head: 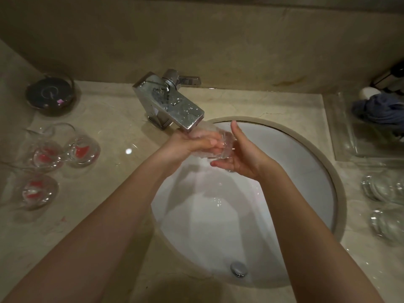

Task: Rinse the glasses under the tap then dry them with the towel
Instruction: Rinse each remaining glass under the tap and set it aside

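A clear glass [224, 147] lies on its side under the chrome tap [175, 103], with water running over it into the white sink [328, 162]. My left hand [192, 145] grips the glass at its left end, fingers curled on it. From the right, my right hand [242, 159] cradles it, fingers stretched out beneath and thumb pointing up. A blue towel [380, 112] lies bunched at the far right. Three glasses with red residue [47, 156] [84, 150] [37, 191] stand on the counter to the left.
A dark round dish [51, 95] sits at the back left. The towel rests in a clear tray [345, 136]. Two clear glasses [380, 189] [389, 224] lie on the counter right of the sink. The drain plug [239, 268] is at the basin's near side.
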`<move>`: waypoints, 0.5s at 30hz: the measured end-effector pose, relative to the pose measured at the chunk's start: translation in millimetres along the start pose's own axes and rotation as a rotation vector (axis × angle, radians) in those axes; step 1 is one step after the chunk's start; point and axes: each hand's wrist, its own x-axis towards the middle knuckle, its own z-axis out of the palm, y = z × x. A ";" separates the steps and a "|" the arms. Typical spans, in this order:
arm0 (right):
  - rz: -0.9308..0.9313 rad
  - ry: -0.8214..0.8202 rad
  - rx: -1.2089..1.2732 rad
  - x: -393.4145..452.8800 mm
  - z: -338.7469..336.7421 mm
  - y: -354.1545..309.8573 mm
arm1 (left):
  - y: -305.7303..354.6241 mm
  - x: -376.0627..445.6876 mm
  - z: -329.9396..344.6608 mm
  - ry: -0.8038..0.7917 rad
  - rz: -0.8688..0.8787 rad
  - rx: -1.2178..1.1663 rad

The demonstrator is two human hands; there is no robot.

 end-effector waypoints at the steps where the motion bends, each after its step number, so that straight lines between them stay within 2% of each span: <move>1: 0.011 0.024 -0.066 0.2 0.1 -1.8 | -0.5 -0.1 -0.1 0.007 -0.011 0.005; 4: -0.071 0.045 -0.174 0.7 -2.6 -3.8 | -2.9 -0.4 0.8 0.007 -0.024 0.003; 9: -0.206 0.013 -0.220 -0.9 -11.8 -4.7 | -2.0 -3.7 3.9 0.007 -0.077 -0.043; 15: 0.055 0.089 -0.285 -0.7 -1.2 -16.8 | 0.3 -5.0 7.0 0.011 -0.086 -0.004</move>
